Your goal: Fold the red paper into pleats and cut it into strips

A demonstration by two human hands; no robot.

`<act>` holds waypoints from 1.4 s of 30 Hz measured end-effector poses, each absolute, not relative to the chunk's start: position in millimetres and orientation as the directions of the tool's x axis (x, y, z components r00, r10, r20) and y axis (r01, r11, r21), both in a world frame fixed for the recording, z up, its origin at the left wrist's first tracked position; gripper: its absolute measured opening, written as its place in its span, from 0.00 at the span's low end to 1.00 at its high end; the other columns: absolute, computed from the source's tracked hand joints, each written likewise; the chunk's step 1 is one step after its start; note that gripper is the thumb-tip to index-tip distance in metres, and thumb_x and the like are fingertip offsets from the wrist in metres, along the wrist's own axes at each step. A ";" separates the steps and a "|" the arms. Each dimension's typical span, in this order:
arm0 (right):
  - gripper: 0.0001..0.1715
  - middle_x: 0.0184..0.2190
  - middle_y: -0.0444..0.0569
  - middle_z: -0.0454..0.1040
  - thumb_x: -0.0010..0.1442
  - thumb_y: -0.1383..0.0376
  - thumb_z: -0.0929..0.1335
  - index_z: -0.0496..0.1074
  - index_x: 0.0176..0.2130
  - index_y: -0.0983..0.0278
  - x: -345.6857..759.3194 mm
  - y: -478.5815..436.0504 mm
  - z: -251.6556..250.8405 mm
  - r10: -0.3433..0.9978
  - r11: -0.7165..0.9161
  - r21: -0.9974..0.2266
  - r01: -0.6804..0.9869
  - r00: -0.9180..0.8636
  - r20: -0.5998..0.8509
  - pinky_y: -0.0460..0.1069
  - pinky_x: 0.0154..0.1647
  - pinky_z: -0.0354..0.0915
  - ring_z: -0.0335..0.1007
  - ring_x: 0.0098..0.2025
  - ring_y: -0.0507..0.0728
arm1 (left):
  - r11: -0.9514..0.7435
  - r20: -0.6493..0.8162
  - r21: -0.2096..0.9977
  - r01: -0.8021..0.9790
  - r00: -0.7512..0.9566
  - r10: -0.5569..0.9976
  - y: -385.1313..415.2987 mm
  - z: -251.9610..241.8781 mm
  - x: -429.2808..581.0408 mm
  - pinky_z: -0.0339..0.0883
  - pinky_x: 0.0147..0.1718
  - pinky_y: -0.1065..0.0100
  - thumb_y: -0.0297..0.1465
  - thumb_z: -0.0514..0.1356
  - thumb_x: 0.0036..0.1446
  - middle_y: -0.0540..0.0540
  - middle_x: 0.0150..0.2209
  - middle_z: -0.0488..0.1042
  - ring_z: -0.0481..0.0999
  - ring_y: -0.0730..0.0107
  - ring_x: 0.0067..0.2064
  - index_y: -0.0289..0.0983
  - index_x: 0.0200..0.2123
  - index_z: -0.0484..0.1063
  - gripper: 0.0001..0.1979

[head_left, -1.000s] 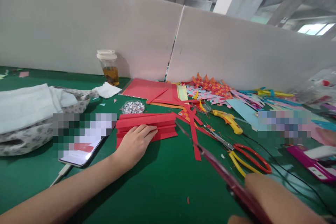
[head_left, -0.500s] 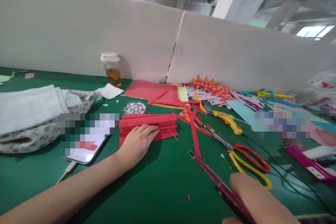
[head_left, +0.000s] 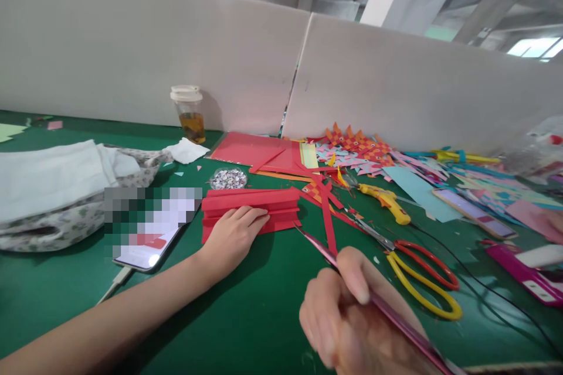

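Observation:
My left hand [head_left: 237, 233] lies palm down on a pleated sheet of red paper [head_left: 281, 211], its fingers extended across the folds. Pinched in my right hand [head_left: 352, 310] is a pair of slim pink metallic tweezers [head_left: 396, 316]. Their pointed tip is close to the lower right edge of the red paper; whether it touches cannot be told. Behind the paper is a clear round dish of small googly eyes [head_left: 228, 179]. Red paper strips [head_left: 328, 225] lie to the right of the pleated sheet.
Right of my hands are scissors [head_left: 391, 246], a yellow glue gun [head_left: 387, 199] and a purple power strip [head_left: 519, 275]. A charging phone [head_left: 162, 228] and a floral cloth bag [head_left: 83, 222] are left. Behind stand a lidded drink cup [head_left: 189, 117] and paper fish cutouts [head_left: 356, 146].
My right hand has come up and left into fuller view, bringing the tweezers' tip to the red paper's edge. A thin pale sliver there no longer shows. My left hand stays put.

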State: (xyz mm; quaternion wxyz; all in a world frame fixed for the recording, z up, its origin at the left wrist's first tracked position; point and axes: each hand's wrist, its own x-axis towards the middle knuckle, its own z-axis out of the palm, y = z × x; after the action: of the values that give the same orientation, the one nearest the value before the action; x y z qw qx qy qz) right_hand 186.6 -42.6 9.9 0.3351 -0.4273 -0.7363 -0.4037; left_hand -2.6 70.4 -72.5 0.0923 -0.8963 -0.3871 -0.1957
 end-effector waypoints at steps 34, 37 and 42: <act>0.20 0.42 0.51 0.72 0.47 0.62 0.71 0.62 0.39 0.60 228.1 91.1 -55.9 0.945 0.263 -0.949 0.176 0.151 0.290 0.56 0.38 0.69 0.72 0.40 0.59 | -0.711 0.504 -0.003 0.703 0.615 0.606 69.5 -68.6 -2.1 0.65 0.46 0.58 0.19 0.44 0.58 0.41 0.50 0.67 0.67 0.60 0.49 0.35 0.53 0.63 0.21; 0.19 0.41 0.50 0.73 0.47 0.65 0.71 0.61 0.38 0.59 228.0 91.2 -56.4 0.971 0.217 -0.972 0.091 0.081 0.224 0.56 0.46 0.66 0.71 0.44 0.58 | -0.731 0.524 0.013 0.683 0.618 0.587 68.5 -67.3 -1.8 0.66 0.45 0.58 0.19 0.43 0.58 0.40 0.50 0.67 0.67 0.60 0.49 0.34 0.52 0.62 0.21; 0.25 0.44 0.48 0.69 0.43 0.66 0.71 0.60 0.40 0.58 225.3 90.0 -59.2 0.987 0.155 -0.975 0.158 0.011 0.159 0.53 0.38 0.68 0.72 0.32 0.53 | -0.744 0.540 0.008 0.668 0.624 0.565 67.3 -66.0 -1.8 0.67 0.44 0.60 0.19 0.43 0.59 0.40 0.47 0.68 0.68 0.61 0.47 0.32 0.51 0.64 0.19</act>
State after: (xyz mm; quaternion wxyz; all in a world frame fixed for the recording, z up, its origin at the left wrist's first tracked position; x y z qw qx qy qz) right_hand 225.3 90.0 -59.2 0.5030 -0.5027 -0.5698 0.4120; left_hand -1.8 67.3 -66.0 0.0970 -0.8958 -0.3442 -0.2641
